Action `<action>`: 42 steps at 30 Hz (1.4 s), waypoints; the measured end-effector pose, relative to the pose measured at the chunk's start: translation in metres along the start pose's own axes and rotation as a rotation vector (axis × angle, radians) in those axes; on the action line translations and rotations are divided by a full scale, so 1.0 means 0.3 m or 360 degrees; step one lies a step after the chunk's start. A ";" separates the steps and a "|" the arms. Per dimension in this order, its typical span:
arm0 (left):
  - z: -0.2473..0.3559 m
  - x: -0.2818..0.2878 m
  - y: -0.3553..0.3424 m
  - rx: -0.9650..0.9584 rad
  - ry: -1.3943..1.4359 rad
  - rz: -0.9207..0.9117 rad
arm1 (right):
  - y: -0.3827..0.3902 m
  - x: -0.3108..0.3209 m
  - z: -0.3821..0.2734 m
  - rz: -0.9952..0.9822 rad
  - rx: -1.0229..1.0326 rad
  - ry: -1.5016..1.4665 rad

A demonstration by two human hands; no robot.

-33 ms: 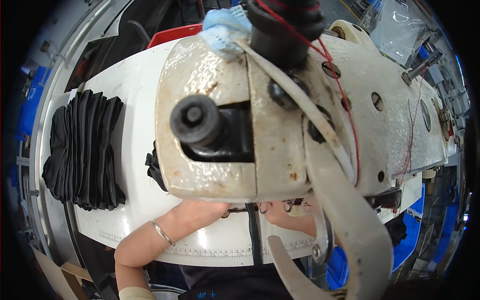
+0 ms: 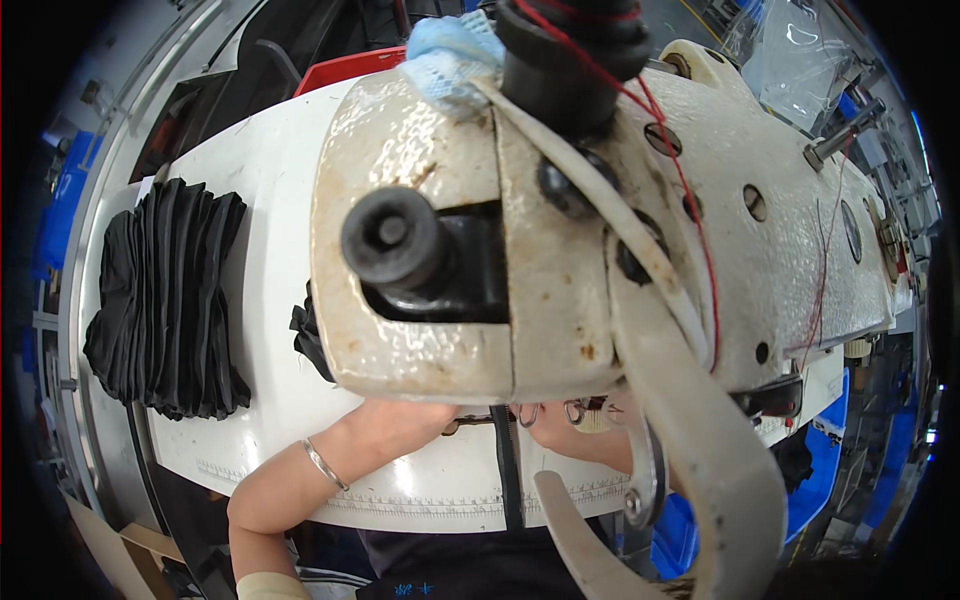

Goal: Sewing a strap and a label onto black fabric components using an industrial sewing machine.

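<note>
A cream sewing machine head (image 2: 420,355), with a black knob (image 2: 390,232) and red thread (image 2: 700,250), fills the middle of the view. Under its front edge, my left hand (image 2: 405,428), a silver bangle at the wrist, reaches in; the head hides its fingers. My right hand (image 2: 560,435) is on the other side of a narrow dark strip (image 2: 508,470), partly behind metal parts and a pale curved lever (image 2: 725,455); what it holds is hidden. The strip runs down over the white table (image 2: 240,450) to its front edge. Black fabric (image 2: 308,335) peeks out left of the head.
A stack of pleated black fabric (image 2: 165,300) lies at the left of the table. Blue bins (image 2: 815,480) stand low at the right, another blue container (image 2: 65,200) at far left, and a red bin (image 2: 330,70) behind. Light blue cloth (image 2: 450,60) is tucked on the machine.
</note>
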State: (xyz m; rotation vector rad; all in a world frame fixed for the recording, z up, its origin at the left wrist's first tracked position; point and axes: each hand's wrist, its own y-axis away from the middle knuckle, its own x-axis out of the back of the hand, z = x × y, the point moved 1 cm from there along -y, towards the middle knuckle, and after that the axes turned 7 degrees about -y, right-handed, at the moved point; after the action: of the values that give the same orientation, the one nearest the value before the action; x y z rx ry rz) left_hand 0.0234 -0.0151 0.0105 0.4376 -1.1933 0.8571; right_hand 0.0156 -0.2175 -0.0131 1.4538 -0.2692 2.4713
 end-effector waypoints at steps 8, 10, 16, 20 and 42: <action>0.131 0.066 -0.027 -0.0074 -0.0479 0.0052 | 0.075 0.030 0.104 0.0531 -0.0428 -0.0285; 0.175 0.074 -0.013 -0.0003 -0.0826 0.0029 | 0.053 0.014 0.098 0.0594 -0.0561 -0.0708; 0.221 0.083 0.056 0.0004 -0.1191 0.0233 | 0.081 0.032 0.125 0.0653 0.0140 -0.0675; 0.145 0.117 0.032 0.0032 -0.0699 0.0423 | 0.057 0.100 0.099 0.0728 0.0380 -0.0654; 0.021 0.063 0.034 0.0123 0.0266 0.0160 | 0.060 0.041 -0.005 0.0715 -0.0139 -0.1085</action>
State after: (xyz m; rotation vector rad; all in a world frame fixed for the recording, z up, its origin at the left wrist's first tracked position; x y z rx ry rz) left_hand 0.0139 -0.0067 0.0290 0.3629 -1.0373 1.0095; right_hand 0.0029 -0.2325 -0.0034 2.3614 -0.9033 2.1095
